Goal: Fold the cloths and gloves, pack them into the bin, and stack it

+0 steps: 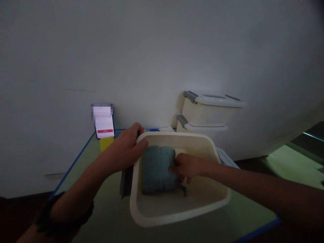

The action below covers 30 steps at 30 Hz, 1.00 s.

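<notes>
A cream plastic tub (pixel 177 216) sits on a green table. My left hand (pixel 128 145) grips the tub's far left rim, fingers curled over the edge. Inside the tub lies a folded teal knitted cloth (pixel 157 168). My right hand (pixel 186 167) reaches into the tub and its fingers close on the cloth's right edge. A dark band is on my left wrist.
Two stacked cream storage boxes (pixel 207 114) with grey latches stand against the white wall behind the tub. A small upright device with a white screen (pixel 104 126) and a yellow item (pixel 106 142) sit at the table's back left. The table (pixel 83 168) has blue edging.
</notes>
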### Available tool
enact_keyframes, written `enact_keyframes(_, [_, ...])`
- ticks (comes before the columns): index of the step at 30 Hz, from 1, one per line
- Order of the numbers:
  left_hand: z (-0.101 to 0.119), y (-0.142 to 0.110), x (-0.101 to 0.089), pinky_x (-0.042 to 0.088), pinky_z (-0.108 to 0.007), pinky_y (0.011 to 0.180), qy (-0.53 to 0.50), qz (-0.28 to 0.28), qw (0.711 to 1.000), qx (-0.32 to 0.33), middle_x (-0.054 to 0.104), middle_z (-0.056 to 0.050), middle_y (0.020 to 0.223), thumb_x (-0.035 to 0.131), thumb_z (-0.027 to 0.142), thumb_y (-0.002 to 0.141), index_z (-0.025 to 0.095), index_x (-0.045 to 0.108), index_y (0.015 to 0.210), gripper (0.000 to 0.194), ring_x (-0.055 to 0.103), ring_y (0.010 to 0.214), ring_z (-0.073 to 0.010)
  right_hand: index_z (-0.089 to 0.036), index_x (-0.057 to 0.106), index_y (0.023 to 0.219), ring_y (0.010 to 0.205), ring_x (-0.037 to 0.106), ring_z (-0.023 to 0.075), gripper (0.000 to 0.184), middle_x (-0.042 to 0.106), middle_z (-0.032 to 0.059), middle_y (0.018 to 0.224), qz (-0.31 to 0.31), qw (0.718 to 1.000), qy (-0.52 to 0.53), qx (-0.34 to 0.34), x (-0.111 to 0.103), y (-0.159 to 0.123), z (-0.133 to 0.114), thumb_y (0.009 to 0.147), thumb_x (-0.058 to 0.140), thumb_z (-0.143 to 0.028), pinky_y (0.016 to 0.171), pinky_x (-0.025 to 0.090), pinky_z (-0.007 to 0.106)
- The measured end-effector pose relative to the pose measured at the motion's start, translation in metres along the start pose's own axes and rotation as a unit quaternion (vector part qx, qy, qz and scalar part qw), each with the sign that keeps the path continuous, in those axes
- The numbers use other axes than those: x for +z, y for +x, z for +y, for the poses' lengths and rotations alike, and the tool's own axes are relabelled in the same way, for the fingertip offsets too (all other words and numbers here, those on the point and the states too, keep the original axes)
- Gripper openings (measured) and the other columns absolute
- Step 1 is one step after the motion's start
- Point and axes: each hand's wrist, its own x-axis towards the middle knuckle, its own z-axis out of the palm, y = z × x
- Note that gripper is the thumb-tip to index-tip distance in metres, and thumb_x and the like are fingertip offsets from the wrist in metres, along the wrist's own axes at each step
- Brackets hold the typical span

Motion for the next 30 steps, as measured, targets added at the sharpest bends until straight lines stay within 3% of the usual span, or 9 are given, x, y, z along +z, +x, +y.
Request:
enact_keyframes(3, [-0.002, 0.001, 0.004, 0.032, -0.027, 0.054, 0.006, 0.001, 1.000, 0.016, 0.049, 0.000, 0.065, 0.037, 0.030, 0.073, 0.020, 0.038, 0.074, 0.010, 0.048, 0.060, -0.0162, -0.008, 0.058, 0.071, 0.046, 0.058, 0.0152, 0.029, 0.067, 0.0156, 0.069, 0.024, 1.000, -0.014, -0.007, 0.000, 0.001, -0.002, 0.077, 0.042, -0.031, 0.040, 0.047, 0.026])
enact_keyframes(7, [-0.004, 0.002, 0.003, 0.032, -0.027, 0.054, -0.006, -0.010, 1.000, 0.010, 0.048, 0.001, 0.064, 0.038, 0.029, 0.072, 0.019, 0.038, 0.074, 0.010, 0.048, 0.060, -0.0159, -0.013, 0.059, 0.062, 0.050, 0.060, 0.0164, 0.037, 0.065, 0.0119, 0.061, 0.072, 0.989, -0.121, -0.040, -0.001, -0.006, -0.003, 0.079, 0.040, -0.040, 0.046, 0.045, 0.027])
enact_keyframes(13, [-0.008, 0.003, 0.000, 0.034, -0.026, 0.053, -0.057, -0.003, 0.998, -0.013, 0.048, 0.001, 0.064, 0.039, 0.028, 0.069, 0.020, 0.039, 0.073, 0.009, 0.047, 0.060, -0.0151, -0.011, 0.065, 0.071, 0.064, 0.062, 0.0258, 0.050, 0.066, 0.0185, 0.071, 0.182, 0.939, -0.283, -0.072, -0.018, -0.032, 0.005, 0.082, 0.032, -0.046, 0.055, 0.043, 0.035])
enact_keyframes(18, [-0.002, 0.002, 0.005, 0.034, -0.025, 0.051, -0.105, 0.022, 0.994, -0.013, 0.047, 0.002, 0.063, 0.038, 0.029, 0.070, 0.020, 0.038, 0.072, 0.009, 0.047, 0.059, -0.0149, -0.012, 0.066, 0.079, 0.063, 0.061, 0.0222, 0.048, 0.066, 0.0151, 0.073, 0.193, 0.944, -0.256, -0.072, -0.027, -0.044, 0.011, 0.083, 0.033, -0.047, 0.053, 0.041, 0.031])
enact_keyframes(25, [0.008, -0.004, 0.009, 0.033, -0.025, 0.050, -0.110, 0.023, 0.993, 0.018, 0.046, 0.002, 0.062, 0.038, 0.031, 0.068, 0.020, 0.036, 0.071, 0.012, 0.045, 0.058, -0.0152, -0.009, 0.064, 0.083, 0.064, 0.061, 0.0179, 0.029, 0.066, 0.0124, 0.075, 0.229, 0.937, -0.257, -0.068, -0.028, -0.020, 0.008, 0.079, 0.045, -0.031, 0.053, 0.041, 0.025])
enact_keyframes(30, [0.012, -0.004, 0.012, 0.032, -0.025, 0.050, -0.120, 0.015, 0.992, 0.020, 0.045, 0.002, 0.061, 0.038, 0.031, 0.068, 0.021, 0.036, 0.071, 0.011, 0.044, 0.058, -0.0149, -0.008, 0.065, 0.081, 0.071, 0.063, 0.0270, 0.029, 0.066, 0.0180, 0.078, 0.265, 0.918, -0.290, -0.051, -0.026, -0.029, -0.001, 0.078, 0.048, -0.031, 0.056, 0.043, 0.032])
